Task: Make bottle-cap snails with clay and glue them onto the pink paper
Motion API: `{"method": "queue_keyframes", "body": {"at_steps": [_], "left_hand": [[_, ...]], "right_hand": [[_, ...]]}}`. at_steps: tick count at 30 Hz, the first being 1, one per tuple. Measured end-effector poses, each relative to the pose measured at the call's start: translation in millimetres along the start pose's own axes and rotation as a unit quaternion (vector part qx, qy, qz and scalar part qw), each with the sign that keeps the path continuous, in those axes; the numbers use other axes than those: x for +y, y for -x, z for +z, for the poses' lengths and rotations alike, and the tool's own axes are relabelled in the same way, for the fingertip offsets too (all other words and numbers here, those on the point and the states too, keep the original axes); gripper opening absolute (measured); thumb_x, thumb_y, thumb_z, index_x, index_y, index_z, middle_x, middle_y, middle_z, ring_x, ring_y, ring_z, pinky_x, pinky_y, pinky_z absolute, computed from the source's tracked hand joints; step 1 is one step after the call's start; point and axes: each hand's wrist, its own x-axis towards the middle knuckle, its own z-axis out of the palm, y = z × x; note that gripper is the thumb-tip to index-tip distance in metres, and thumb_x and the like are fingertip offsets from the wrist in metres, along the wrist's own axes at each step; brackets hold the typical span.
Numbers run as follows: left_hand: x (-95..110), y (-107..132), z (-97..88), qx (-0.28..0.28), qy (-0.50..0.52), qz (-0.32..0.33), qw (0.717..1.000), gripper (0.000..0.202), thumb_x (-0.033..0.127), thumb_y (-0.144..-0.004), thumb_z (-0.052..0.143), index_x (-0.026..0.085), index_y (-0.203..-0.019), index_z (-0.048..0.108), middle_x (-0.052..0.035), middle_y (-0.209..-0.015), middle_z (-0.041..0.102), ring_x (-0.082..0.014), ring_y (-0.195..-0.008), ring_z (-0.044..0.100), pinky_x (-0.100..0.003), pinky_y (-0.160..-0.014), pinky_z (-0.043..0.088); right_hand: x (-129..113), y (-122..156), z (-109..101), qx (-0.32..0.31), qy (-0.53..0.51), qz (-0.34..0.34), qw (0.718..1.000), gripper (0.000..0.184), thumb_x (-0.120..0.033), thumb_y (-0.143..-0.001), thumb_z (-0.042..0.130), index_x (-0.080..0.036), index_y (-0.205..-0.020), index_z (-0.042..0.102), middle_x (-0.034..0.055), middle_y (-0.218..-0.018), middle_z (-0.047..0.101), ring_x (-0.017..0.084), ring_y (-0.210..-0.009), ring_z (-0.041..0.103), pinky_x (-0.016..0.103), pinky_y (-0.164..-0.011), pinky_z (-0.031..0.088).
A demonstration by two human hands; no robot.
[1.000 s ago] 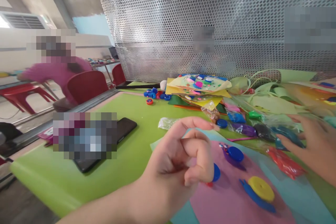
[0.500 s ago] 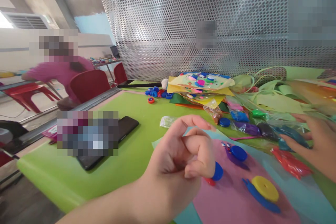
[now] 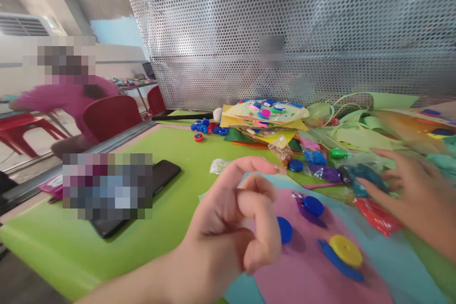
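My left hand point(image 3: 235, 228) is raised in front of the pink paper oval point(image 3: 292, 275), with its fingers curled in and the upper finger arching forward. Whatever may lie inside its curl is hidden. My right hand point(image 3: 409, 194) spreads its fingers over plastic bags of coloured clay, beside a teal bag point(image 3: 366, 175) and a red bag point(image 3: 377, 216); contact is unclear. On the oval, a yellow bottle cap point(image 3: 345, 251) lies along a blue clay strip point(image 3: 340, 262). A blue cap point(image 3: 313, 206) adjoins a purple clay piece point(image 3: 309, 213). Another blue cap point(image 3: 285, 230) is partly behind my left hand.
A black phone point(image 3: 166, 175) lies at left on the green table point(image 3: 171, 237). Loose blue and red caps point(image 3: 203, 126) and stacked decorated papers point(image 3: 263, 116) sit farther back, before a perforated metal panel point(image 3: 228, 38). A person in pink point(image 3: 67, 95) sits beyond.
The view has shifted slightly, moving most things left in the picture. My right hand has come further into view over the clay bags. My left hand stays curled.
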Motion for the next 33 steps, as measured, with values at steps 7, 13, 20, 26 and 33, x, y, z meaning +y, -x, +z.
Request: {"method": "queue_keyframes", "body": {"at_steps": [7, 13, 20, 26, 33], "left_hand": [[-4, 1, -3.9, -0.013, -0.151, 0.024, 0.988, 0.05, -0.005, -0.071, 0.041, 0.031, -0.104, 0.046, 0.0097, -0.051, 0.048, -0.01, -0.053, 0.044, -0.026, -0.063, 0.036], [-17, -5, -2.8, -0.011, -0.428, 0.136, 0.894, 0.061, -0.002, -0.077, 0.047, 0.033, -0.124, 0.029, 0.004, -0.086, 0.063, -0.0177, -0.083, 0.059, -0.042, -0.095, 0.023], [-28, -8, -8.1, 0.006, -0.562, 0.131, 0.816, 0.05, 0.005, -0.078, 0.053, 0.031, -0.118, 0.039, 0.002, -0.088, 0.066, -0.0229, -0.098, 0.056, -0.041, -0.093, 0.024], [-23, -15, -7.7, 0.019, -0.488, 0.041, 0.872, 0.012, 0.016, -0.082, 0.052, 0.026, -0.088, 0.056, -0.0041, -0.099, 0.062, -0.0252, -0.123, 0.041, -0.042, -0.098, 0.029], [-22, -19, -7.1, 0.006, -0.356, -0.126, 0.926, 0.047, 0.025, -0.078, 0.06, 0.024, -0.122, 0.043, 0.0021, -0.077, 0.065, -0.0188, -0.081, 0.061, -0.036, -0.085, 0.038]], "right_hand": [[-42, 22, -12, -0.064, -0.225, -0.032, 0.972, 0.056, -0.044, -0.078, 0.059, -0.029, -0.128, 0.04, 0.0045, -0.091, 0.059, 0.023, -0.088, 0.062, 0.039, -0.076, 0.055], [-63, 44, -17, -0.055, -0.264, -0.202, 0.942, 0.047, -0.03, -0.085, 0.056, -0.031, -0.128, 0.037, 0.0056, -0.114, 0.056, 0.022, -0.114, 0.052, 0.037, -0.092, 0.05], [-67, 48, -22, -0.047, -0.275, -0.26, 0.925, 0.047, -0.024, -0.086, 0.056, -0.028, -0.128, 0.037, 0.0075, -0.122, 0.054, 0.02, -0.117, 0.052, 0.032, -0.092, 0.051], [-69, 45, -26, -0.025, -0.284, -0.286, 0.915, 0.042, -0.021, -0.087, 0.053, -0.025, -0.126, 0.039, 0.0088, -0.12, 0.056, 0.019, -0.114, 0.054, 0.033, -0.093, 0.049], [-68, 41, -22, -0.033, -0.248, -0.349, 0.903, 0.043, -0.017, -0.088, 0.05, -0.022, -0.129, 0.037, 0.0095, -0.119, 0.057, 0.019, -0.113, 0.053, 0.036, -0.092, 0.049]]}}
